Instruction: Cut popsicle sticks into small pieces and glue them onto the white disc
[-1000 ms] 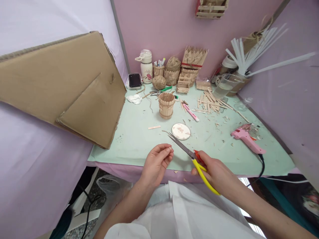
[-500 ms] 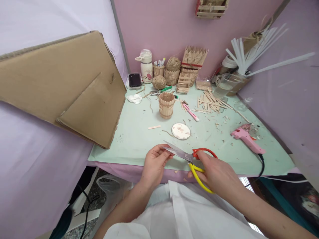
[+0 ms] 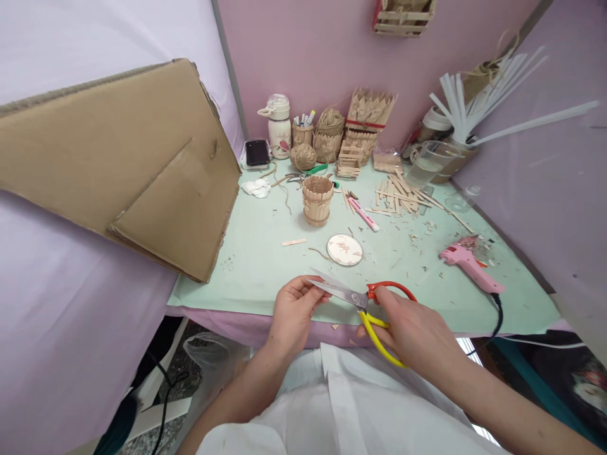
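Gaping scissors [image 3: 356, 299]: grey blades [image 3: 334, 289], red, yellow handles [image 3: 385, 351].

A creased white garment [image 3: 289, 407] covers the torso, with a flat white strip [image 3: 340, 404] down its front. Left of that strip shows a rounded white cloth edge [image 3: 241, 440]; either side, forearms [image 3: 244, 388] and fingers [image 3: 309, 299] are bare.

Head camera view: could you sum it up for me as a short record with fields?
Right hand: holding open metal scissors with red and yellow handles
Left hand: pinched at the scissors; anything held can't be made out
Ahead: barrel-shaped cup of pale wooden sticks
Nearer: round white dish holding wood scraps
Rightward: pink plastic glue gun, black cord
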`<control>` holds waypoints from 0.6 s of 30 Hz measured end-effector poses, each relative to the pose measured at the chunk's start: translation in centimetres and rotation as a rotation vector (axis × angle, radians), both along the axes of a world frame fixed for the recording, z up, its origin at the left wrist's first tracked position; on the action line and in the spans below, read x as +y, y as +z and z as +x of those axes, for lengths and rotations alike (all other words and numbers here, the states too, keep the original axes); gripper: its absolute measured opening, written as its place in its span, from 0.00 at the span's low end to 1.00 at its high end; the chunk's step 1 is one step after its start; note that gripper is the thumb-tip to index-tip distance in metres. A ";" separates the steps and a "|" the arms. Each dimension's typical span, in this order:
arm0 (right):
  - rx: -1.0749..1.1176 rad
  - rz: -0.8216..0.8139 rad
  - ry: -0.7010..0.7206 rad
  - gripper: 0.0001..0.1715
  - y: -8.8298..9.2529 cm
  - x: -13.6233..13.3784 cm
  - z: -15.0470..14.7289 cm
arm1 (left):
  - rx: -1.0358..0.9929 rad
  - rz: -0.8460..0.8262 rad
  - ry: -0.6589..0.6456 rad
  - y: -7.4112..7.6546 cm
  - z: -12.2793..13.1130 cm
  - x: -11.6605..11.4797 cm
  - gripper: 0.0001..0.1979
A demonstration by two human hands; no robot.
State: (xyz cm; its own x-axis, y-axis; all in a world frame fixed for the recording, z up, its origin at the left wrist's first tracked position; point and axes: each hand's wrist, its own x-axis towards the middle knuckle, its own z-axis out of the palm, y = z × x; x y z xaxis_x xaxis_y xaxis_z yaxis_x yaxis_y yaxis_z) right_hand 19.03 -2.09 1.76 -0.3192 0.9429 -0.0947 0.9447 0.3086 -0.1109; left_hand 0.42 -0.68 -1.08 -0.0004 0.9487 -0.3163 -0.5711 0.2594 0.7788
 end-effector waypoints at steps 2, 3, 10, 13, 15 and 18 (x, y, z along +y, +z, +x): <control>-0.002 -0.011 0.004 0.16 0.0 0.0 0.1 | 0.006 0.007 0.001 0.0 0.0 0.0 0.06; -0.002 -0.013 0.005 0.16 0.0 -0.1 0.1 | 0.008 0.009 0.001 0.0 0.0 0.0 0.06; -0.014 -0.007 -0.004 0.16 -0.4 -0.2 0.5 | 0.023 0.008 -0.007 -0.1 0.0 -0.1 0.05; -0.025 0.005 -0.004 0.16 -0.5 -0.2 0.6 | 0.028 -0.002 -0.009 -0.1 0.0 -0.1 0.06; -0.036 0.015 0.002 0.16 -0.5 -0.3 0.7 | 0.029 -0.005 -0.012 0.0 0.0 -0.1 0.06; -0.055 0.021 0.007 0.17 -0.6 -0.3 0.8 | 0.034 -0.010 -0.014 -0.1 0.0 -0.1 0.06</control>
